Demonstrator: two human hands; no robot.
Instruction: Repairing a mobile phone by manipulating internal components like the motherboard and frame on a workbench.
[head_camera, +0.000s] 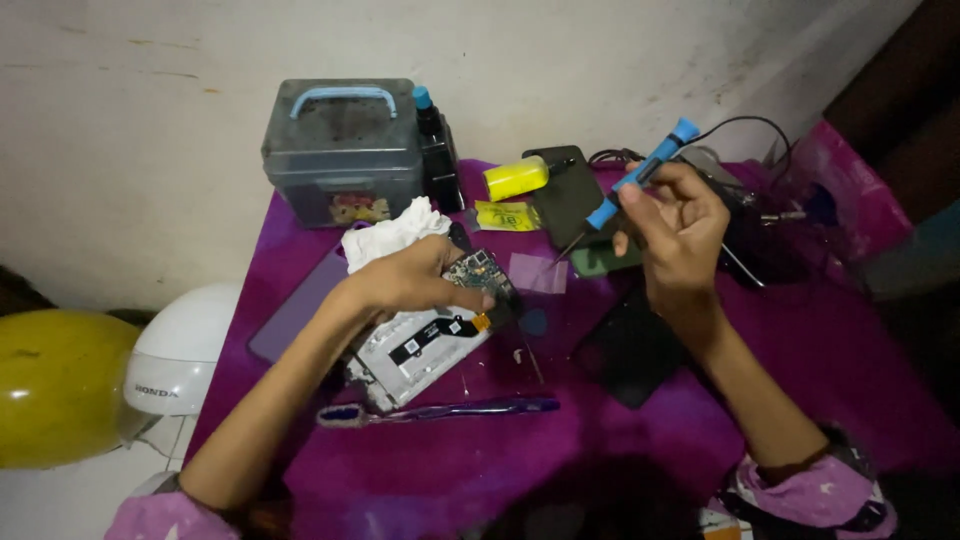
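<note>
Blue screwdriver (628, 186) in right grip (672, 222), tip above opened phone (430, 335).

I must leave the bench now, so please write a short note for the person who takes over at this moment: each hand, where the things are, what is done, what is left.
Left hand: grips the opened phone, back cover off, lifted at a tilt above the purple cloth.
Right hand: holds the blue screwdriver, tip raised, apart from the phone.
Nearby: toothbrush below the phone, grey box and yellow-capped bottle behind, white tissue.
Done: the phone is open, its board exposed.
Left: the phone is not yet closed.
</note>
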